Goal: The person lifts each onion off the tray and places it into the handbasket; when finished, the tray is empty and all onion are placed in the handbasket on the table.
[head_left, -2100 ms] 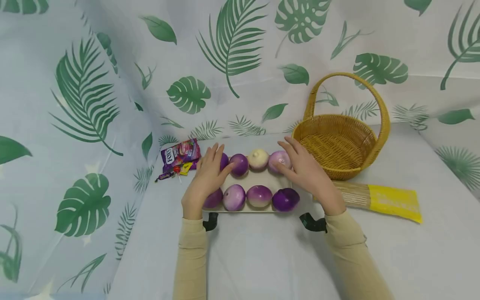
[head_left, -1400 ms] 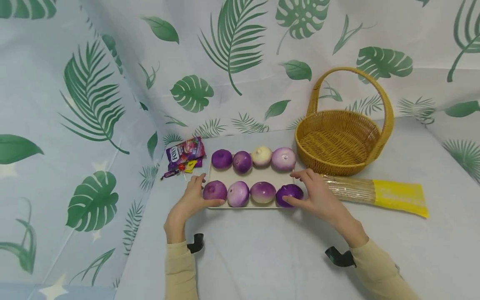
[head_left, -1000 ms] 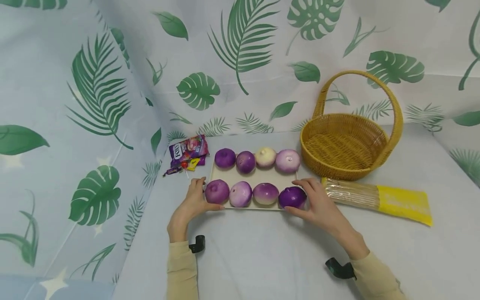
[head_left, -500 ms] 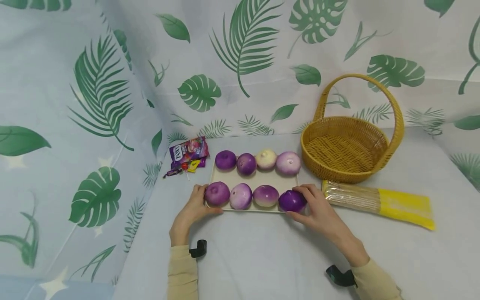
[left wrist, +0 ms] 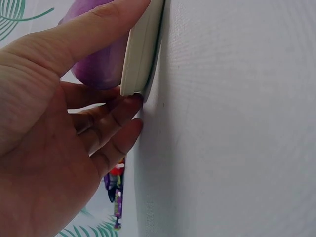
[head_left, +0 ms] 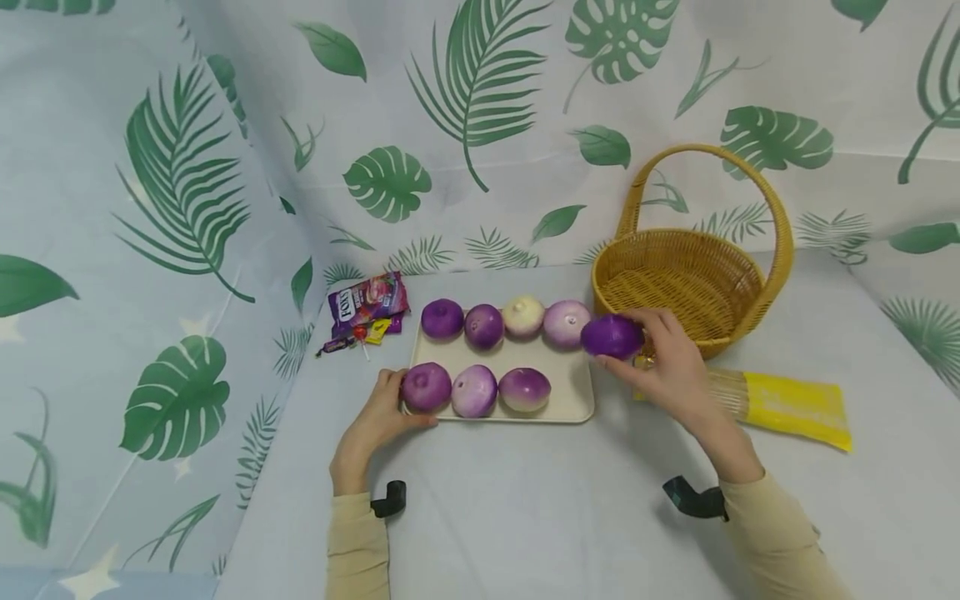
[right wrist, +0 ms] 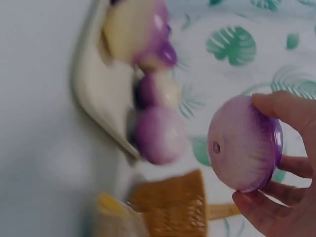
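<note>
- Leaf-print cloth (head_left: 465, 108) hangs behind and to the left, and a pale sheet covers the table (head_left: 540, 517).
- Basket (head_left: 678, 283), wicker with an arched handle, stands toward the table's far right corner, just right of the tray.
- Tray (head_left: 566, 392), cream and rectangular, sits mid-table; four onions line its far edge, three its near edge, and its near right corner is bare.
- Yellow packet (head_left: 795, 400) lies near the basket's front, partly behind the right wrist.
- Left hand (head_left: 375, 417) grips the tray's near left corner, thumb curled over the rim against the corner onion (head_left: 426, 387), fingers tucked under the edge in the left wrist view.
- Right hand (head_left: 671, 367) holds a dark purple onion (head_left: 611, 336) off the table, thumb and fingertips curled round it, just past the tray's far right corner and beside the basket's rim.
- Candy bag (head_left: 366, 304) lies off the tray's far left corner, with small sweets (head_left: 360, 337) beside it.
</note>
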`<state>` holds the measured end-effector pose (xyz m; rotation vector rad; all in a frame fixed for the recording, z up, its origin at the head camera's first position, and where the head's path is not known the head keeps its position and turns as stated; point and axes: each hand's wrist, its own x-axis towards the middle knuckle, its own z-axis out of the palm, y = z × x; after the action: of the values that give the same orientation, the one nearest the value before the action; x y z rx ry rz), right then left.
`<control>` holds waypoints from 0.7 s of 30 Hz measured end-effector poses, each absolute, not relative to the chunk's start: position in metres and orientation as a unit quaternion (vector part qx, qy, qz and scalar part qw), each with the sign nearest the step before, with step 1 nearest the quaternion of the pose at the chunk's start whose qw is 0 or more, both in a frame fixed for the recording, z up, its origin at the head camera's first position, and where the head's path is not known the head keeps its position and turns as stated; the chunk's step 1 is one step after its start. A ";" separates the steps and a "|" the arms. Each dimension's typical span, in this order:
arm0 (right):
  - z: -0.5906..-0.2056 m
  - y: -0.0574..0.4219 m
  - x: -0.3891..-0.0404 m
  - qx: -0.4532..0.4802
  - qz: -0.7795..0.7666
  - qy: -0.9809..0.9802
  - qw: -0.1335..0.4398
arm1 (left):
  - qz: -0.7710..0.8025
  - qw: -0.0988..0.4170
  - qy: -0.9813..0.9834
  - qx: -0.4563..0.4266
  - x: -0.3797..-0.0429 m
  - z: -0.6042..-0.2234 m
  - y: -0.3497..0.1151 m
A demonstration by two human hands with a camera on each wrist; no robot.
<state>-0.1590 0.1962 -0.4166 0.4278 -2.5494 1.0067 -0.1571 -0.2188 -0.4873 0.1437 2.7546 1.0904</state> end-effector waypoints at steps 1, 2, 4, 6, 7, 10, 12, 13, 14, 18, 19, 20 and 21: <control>-0.412 0.200 -0.164 0.137 0.354 -0.907 0.184 | 0.366 0.088 0.925 0.049 -0.157 -0.487 -0.219; -0.408 0.204 -0.170 0.123 0.352 -0.910 0.181 | 0.365 0.088 0.926 0.049 -0.157 -0.487 -0.220; -0.402 0.213 -0.180 0.097 0.349 -0.917 0.168 | 0.364 0.088 0.926 0.048 -0.157 -0.487 -0.221; -0.401 0.222 -0.191 0.077 0.344 -0.923 0.151 | 0.363 0.086 0.927 0.048 -0.158 -0.487 -0.221; -0.402 0.226 -0.196 0.070 0.342 -0.926 0.144 | 0.364 0.085 0.926 0.047 -0.157 -0.488 -0.222; -0.408 0.236 -0.206 0.053 0.338 -0.932 0.120 | 0.367 0.086 0.925 0.045 -0.157 -0.489 -0.222; -0.414 0.241 -0.210 0.044 0.333 -0.936 0.102 | 0.367 0.089 0.925 0.044 -0.156 -0.491 -0.221; -0.417 0.243 -0.210 0.041 0.330 -0.938 0.094 | 0.366 0.089 0.925 0.044 -0.156 -0.492 -0.221; -0.420 0.244 -0.211 0.040 0.328 -0.940 0.088 | 0.364 0.091 0.926 0.043 -0.156 -0.493 -0.221; -0.425 0.246 -0.211 0.041 0.320 -0.943 0.083 | 0.360 0.088 0.928 0.046 -0.157 -0.494 -0.220; -0.425 0.245 -0.211 0.044 0.320 -0.943 0.086 | 0.361 0.086 0.928 0.046 -0.157 -0.494 -0.220; -0.424 0.244 -0.210 0.047 0.319 -0.942 0.090 | 0.362 0.085 0.927 0.045 -0.157 -0.493 -0.220; -0.422 0.243 -0.209 0.051 0.319 -0.942 0.093 | 0.362 0.083 0.927 0.045 -0.157 -0.492 -0.220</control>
<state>-0.2091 0.2429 -0.4223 0.1507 -2.7949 0.9466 -0.1571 -0.2196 -0.4918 0.1355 2.7688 1.0813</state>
